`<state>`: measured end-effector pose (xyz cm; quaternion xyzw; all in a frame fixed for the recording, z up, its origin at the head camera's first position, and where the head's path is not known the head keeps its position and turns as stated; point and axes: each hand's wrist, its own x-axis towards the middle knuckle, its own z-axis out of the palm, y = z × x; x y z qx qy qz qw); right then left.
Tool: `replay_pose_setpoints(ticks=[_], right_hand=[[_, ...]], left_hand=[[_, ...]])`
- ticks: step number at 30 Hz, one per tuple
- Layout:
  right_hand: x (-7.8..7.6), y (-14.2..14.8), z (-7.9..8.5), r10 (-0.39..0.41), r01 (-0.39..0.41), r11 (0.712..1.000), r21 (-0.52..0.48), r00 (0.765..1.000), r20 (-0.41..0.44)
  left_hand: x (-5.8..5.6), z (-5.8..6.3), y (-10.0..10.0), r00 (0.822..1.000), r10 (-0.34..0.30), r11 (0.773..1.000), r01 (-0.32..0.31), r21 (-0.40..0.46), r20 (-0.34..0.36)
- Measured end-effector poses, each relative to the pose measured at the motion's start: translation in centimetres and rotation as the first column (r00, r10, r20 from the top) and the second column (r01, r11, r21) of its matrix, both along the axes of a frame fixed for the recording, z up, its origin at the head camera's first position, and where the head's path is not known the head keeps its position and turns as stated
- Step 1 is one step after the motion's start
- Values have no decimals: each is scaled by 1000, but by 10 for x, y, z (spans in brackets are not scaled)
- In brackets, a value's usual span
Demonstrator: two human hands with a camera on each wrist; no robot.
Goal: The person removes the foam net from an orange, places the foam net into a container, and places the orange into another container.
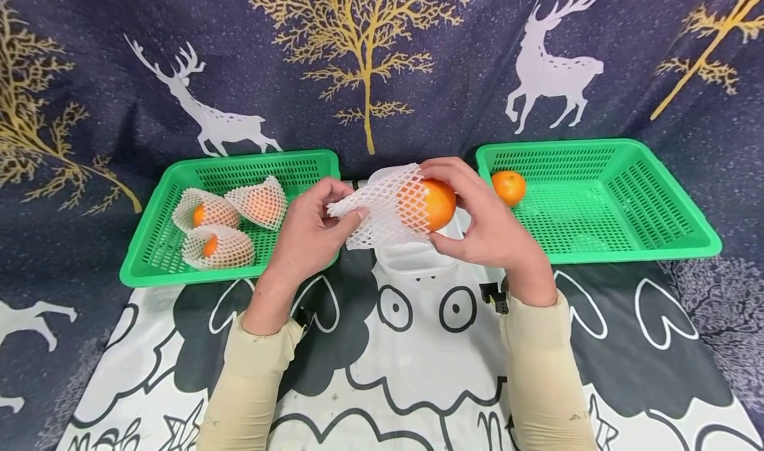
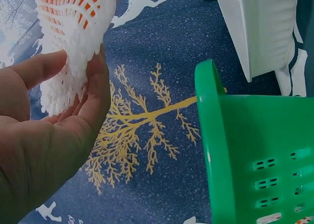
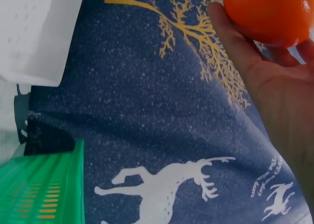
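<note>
An orange (image 1: 440, 205) sits partly inside a white foam net sleeve (image 1: 379, 205), its right half bare. My right hand (image 1: 486, 219) grips the bare side, thumb below and fingers above; the right wrist view shows the orange (image 3: 270, 13) against the fingers. With thumb and fingers, my left hand (image 1: 319, 229) pinches the gathered far end of the sleeve. Close up in the left wrist view, the net sleeve (image 2: 73, 52) is bunched at the fingertips, with orange showing through its mesh. Both hands are raised over a white plastic container (image 1: 412, 258).
A green basket (image 1: 229, 278) on the left holds several oranges in foam nets, among them one netted orange (image 1: 262, 202). Another green basket (image 1: 633, 255) on the right contains a bare orange (image 1: 509, 187) by its left wall. A dark patterned cloth (image 1: 418, 73) hangs behind.
</note>
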<state>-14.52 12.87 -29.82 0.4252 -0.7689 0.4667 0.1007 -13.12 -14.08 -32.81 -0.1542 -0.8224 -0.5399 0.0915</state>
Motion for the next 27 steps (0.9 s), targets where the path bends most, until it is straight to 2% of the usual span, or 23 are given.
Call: replay_pose_setpoints(ticks=[7, 12, 18, 27], right_hand=[[1, 6, 6, -21, 22, 999, -49, 1000, 20], [1, 11, 6, -56, 57, 996, -63, 998, 19], [-1, 18, 7, -79, 77, 992, -100, 997, -20], [-2, 24, 6, -92, 88, 980, -179, 996, -15]], left_hand=[[-2, -1, 0, 998, 61, 998, -61, 3, 12], [-3, -4, 3, 999, 52, 998, -52, -26, 15], [-5, -8, 6, 998, 59, 996, -59, -62, -4], [-7, -19, 20, 1000, 17, 997, -15, -78, 20]])
